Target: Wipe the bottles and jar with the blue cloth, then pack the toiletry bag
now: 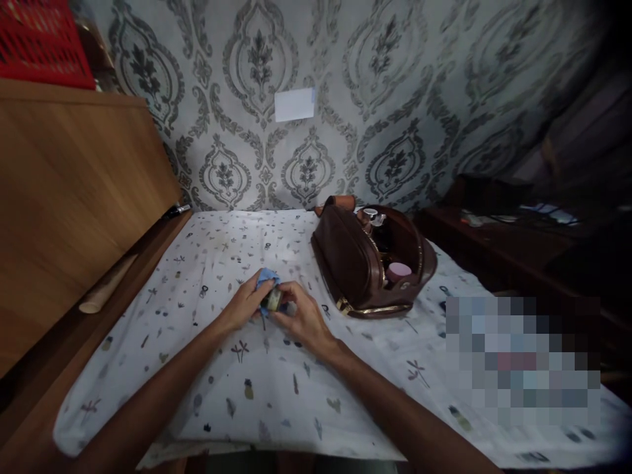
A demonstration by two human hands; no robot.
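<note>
My left hand (245, 304) and my right hand (302, 318) meet over the middle of the table. The left one pinches a small blue cloth (267, 277) against a little round jar (273, 300) with a dark body. My right hand's fingers are curled round that jar from the right side. Both hands rest low on a white printed tablecloth (257, 388). Just to the right stands an open brown leather toiletry bag (355, 263), with a pink-lidded pot (398, 270) and small bottles (372, 216) showing inside.
A wooden cabinet (69, 197) rises on the left, with a red crate (42, 39) on top and a rolled paper tube (106, 286) in the gap. Patterned wallpaper (395, 99) backs the table. A dark cluttered side table (518, 230) stands to the right.
</note>
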